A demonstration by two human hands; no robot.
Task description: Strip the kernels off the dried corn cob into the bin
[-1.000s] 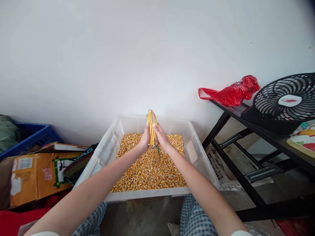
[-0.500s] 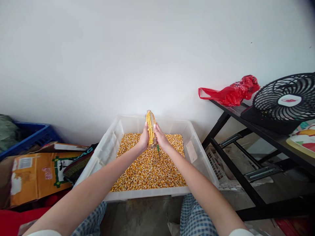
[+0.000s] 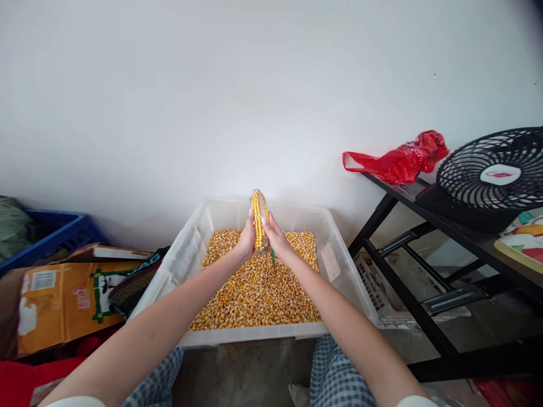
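Yellow corn cob (image 3: 257, 226) is held above the far half of a translucent plastic bin (image 3: 212, 338), roughly midway between its left and right edges, with the tip pointed toward the far edge. It is grasped from both sides: the left side is cupped in the left hand (image 3: 248, 234), the right side in the right hand (image 3: 276, 234). Neither grip is released. Since half a second ago, little has been altered: the cob appears slightly turned, and the right thumb (image 3: 265, 224) has been brought further across its face, near the lower end of a pale bare strip (image 3: 262, 204). For the work in hand, this suggests that the thumb is being set against rows beside that strip; many rows are still attached.

Below, the bin's floor is covered by loose kernels (image 3: 254, 305). Under the right hand a slim green tool (image 3: 272, 255) is seen; whether it is held or stuck in cannot be told. On the bin's right wall a pale label (image 3: 330, 261) is fixed, unreadable.

Beyond the left edge, "AG" can be read on a black mesh bag (image 3: 131, 291), beside an orange carton (image 3: 76, 302) marked with a barcode and illegible pink lettering. Beyond the right edge, a red plastic bag (image 3: 399, 164) and a black fan (image 3: 494, 169) are carried by a black bench (image 3: 407, 193); their markings cannot be made out.
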